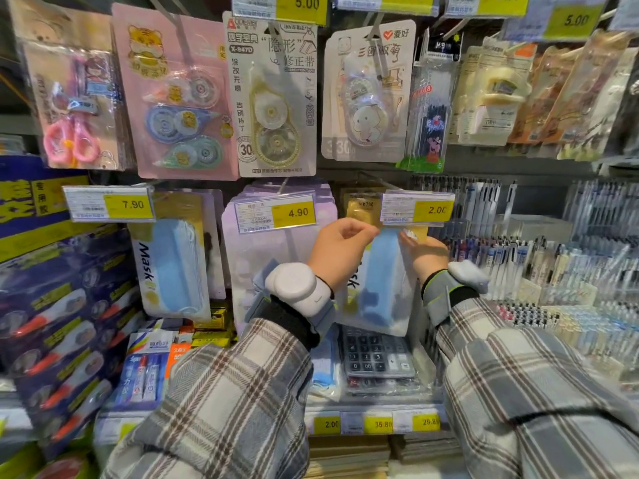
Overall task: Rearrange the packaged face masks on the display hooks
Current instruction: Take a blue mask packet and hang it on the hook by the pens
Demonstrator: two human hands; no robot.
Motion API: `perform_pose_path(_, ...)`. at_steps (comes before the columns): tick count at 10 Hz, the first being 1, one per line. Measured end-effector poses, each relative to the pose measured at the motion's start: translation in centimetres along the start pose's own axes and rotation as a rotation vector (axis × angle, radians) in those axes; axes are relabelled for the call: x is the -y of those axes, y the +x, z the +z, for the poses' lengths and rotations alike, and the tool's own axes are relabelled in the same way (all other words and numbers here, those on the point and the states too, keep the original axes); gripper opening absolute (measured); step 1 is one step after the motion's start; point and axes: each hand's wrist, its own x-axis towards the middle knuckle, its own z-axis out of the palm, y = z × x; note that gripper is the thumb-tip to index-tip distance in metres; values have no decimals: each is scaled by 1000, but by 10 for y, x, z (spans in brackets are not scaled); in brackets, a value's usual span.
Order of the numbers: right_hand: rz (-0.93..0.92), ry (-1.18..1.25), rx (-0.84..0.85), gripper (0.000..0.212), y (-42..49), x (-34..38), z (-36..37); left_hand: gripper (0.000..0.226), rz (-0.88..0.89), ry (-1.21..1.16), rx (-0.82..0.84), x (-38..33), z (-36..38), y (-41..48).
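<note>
A clear packet of blue face masks (382,281) hangs between my hands under the 2.00 price tag (416,208). My left hand (340,248) pinches its top left corner. My right hand (423,252) holds the top right edge, its fingers partly hidden behind the tag. A second mask packet marked "Mask" (173,267) hangs on the hook to the left, below the 7.90 tag (109,203). Between them hangs a stack of pale lilac packets (256,257) behind the 4.90 tag (276,213). A gold packet (359,209) shows behind the held one.
Correction tapes (275,98) and scissors (72,108) hang on the upper row. A calculator (375,354) lies on the shelf below my hands. Pens in trays (553,257) fill the right side. Dark blue boxes (58,323) stack at the left.
</note>
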Motion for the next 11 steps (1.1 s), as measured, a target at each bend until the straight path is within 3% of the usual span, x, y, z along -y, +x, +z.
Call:
perform_pose_path(1,227,731,-58,49,-17,20,4,7,-36,-7,0,0,-6,-6)
perform_pose_path(2,96,275,-63,37,-17,14,3,13,-59,-20,9,0,-11,-11)
perform_pose_path(3,64,386,-90,30,-28,9,-6,11,-81,-28,4,0,-18,-18)
perform_pose_path(5,2,373,-159,32,-52,12,-23,9,-71,-55,-18,-2,-29,-33)
perform_pose_path(7,2,485,60,12,-106,35,-17,22,-77,-56,-57,-5,-53,-50)
perform_pose_path(8,-6,538,202,21,-136,50,-4,14,-84,-62,-83,-4,-68,-55)
perform_pose_path(10,1,593,465,11,-183,94,37,15,-103,-57,-181,4,-116,-60)
perform_pose_path(11,-35,577,570,17,-203,117,61,8,-120,-44,-225,9,-145,-64)
